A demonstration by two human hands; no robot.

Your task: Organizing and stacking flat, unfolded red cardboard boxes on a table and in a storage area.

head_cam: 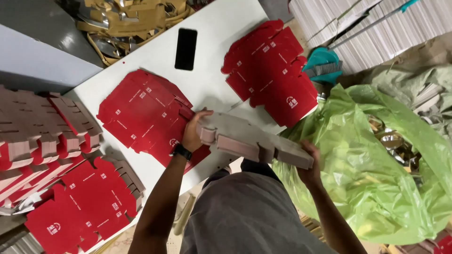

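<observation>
Two hands grip one stack of flat grey card blanks [254,141], held above the near edge of the white worktop [212,84]; the left hand [192,134] closes round its left end; the right hand [308,164] clasps the right end, beside a green plastic bag [372,174]; red blanks [146,113] lie underneath.

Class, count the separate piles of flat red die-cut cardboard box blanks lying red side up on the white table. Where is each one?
2. One pile of red box blanks lies mid-table beside the left hand; another pile sits at the table's far right edge, near the black phone. More may be hidden.
</observation>
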